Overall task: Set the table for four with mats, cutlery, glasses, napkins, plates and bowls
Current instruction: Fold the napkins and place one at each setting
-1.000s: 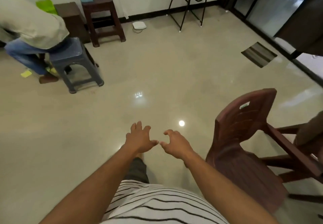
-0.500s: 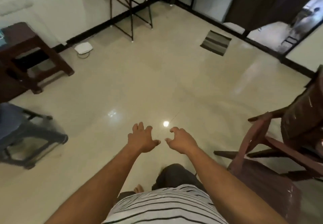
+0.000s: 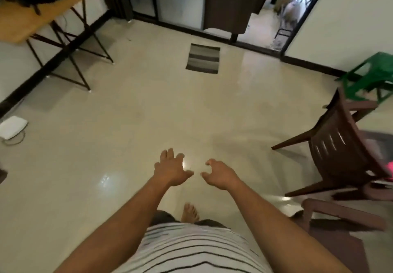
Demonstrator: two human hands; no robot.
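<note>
No mats, cutlery, glasses, napkins, plates or bowls show in the head view. My left hand [image 3: 171,169] and my right hand [image 3: 220,172] are stretched out in front of me over the bare tiled floor, a short gap between them. The left hand's fingers are spread and nearly straight. The right hand's fingers hang loosely curled. Neither hand holds anything. My bare foot [image 3: 190,212] shows below them.
A brown plastic chair [image 3: 340,151] stands at the right, a green stool [image 3: 374,77] behind it. A wooden folding table [image 3: 38,17] with a black bag is at the far left. A striped doormat [image 3: 203,58] lies before glass doors. A white device [image 3: 11,127] sits by the left wall.
The view has swung to the right: the seated person and stools have left the frame, the glass doors and green stool have come in. My hands have drifted slightly apart.
</note>
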